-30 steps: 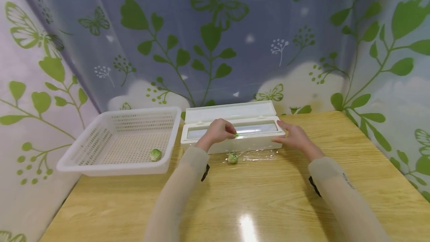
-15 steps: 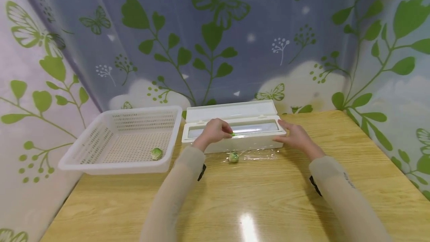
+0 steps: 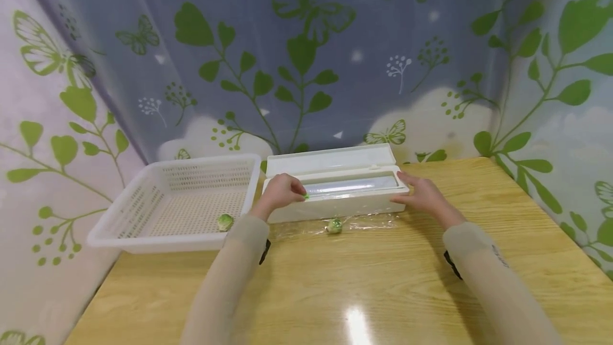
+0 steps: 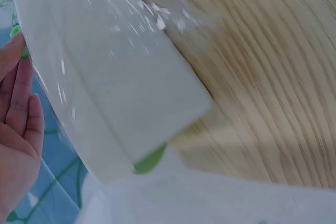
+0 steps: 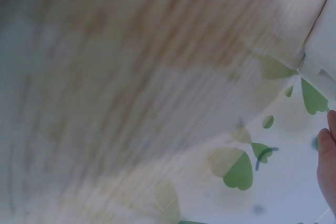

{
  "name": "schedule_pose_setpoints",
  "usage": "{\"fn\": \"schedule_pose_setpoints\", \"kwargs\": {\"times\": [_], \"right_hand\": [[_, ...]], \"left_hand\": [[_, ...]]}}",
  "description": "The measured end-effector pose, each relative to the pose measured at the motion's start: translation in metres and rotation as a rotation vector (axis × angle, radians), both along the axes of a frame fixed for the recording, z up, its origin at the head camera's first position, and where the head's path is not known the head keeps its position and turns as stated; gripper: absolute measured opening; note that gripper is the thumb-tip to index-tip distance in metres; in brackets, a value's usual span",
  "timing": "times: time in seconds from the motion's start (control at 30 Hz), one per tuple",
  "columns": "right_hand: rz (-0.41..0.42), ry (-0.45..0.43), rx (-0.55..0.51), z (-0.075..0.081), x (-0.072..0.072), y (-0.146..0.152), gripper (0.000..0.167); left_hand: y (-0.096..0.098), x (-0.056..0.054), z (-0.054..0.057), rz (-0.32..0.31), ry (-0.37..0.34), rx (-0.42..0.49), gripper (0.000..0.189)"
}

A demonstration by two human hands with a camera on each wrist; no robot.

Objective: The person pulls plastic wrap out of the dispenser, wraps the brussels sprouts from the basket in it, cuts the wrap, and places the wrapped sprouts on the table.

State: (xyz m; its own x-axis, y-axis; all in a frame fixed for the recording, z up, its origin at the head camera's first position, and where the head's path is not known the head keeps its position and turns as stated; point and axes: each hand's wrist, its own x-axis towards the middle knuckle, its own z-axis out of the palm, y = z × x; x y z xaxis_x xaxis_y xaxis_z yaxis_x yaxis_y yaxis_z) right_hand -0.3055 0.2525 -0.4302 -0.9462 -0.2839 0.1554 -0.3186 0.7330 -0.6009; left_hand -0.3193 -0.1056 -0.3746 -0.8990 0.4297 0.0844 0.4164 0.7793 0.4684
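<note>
A long white cling film dispenser [image 3: 345, 207] stands on the table, lid [image 3: 330, 160] raised at the back, a roll of film [image 3: 359, 183] inside. At its front top edge my left hand [image 3: 280, 195] pinches a small green slide cutter [image 3: 307, 196], left of the middle. The left wrist view shows that slide cutter [image 4: 16, 31] between fingertips at the edge of the film-covered front. My right hand [image 3: 423, 196] grips the dispenser's right end, thumb in front and fingers at the top corner. Clear film [image 3: 375, 221] hangs out onto the table, with a Brussels sprout [image 3: 333, 226] on it.
Left of the dispenser stands a white plastic basket [image 3: 98, 236] with slotted walls, another Brussels sprout [image 3: 225, 222] in its front right corner. A patterned curtain [image 3: 230, 41] hangs right behind the wooden table [image 3: 402, 286].
My left hand has slid the green cutter leftward along the dispenser's front edge, from right of its middle to left of it. My right hand stays at the right end.
</note>
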Motion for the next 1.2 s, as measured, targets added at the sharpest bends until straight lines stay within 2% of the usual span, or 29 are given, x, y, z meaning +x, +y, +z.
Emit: {"fn": "schedule_pose_setpoints", "kwargs": {"times": [0.1, 0.23, 0.57, 0.87, 1.07, 1.2], "right_hand": [[0.008, -0.015, -0.008, 0.0, 0.0, -0.002, 0.087], [0.003, -0.027, -0.006, 0.003, 0.002, -0.002, 0.087], [-0.001, -0.009, 0.02, 0.005, 0.003, -0.003, 0.087], [0.012, -0.003, 0.015, 0.004, 0.002, -0.003, 0.085], [0.018, -0.001, 0.013, 0.004, 0.003, -0.004, 0.086], [0.005, -0.002, 0.008, 0.005, 0.003, -0.003, 0.085]], "left_hand": [[-0.01, 0.002, 0.001, 0.02, -0.005, -0.01, 0.008], [-0.013, 0.003, 0.005, 0.024, -0.022, -0.015, 0.009], [-0.013, 0.0, 0.016, -0.018, -0.059, -0.074, 0.009], [-0.015, 0.001, 0.015, -0.015, -0.074, -0.103, 0.008], [-0.018, 0.001, 0.015, -0.032, -0.074, -0.084, 0.008], [-0.019, -0.001, 0.018, -0.03, -0.061, -0.125, 0.008]]}}
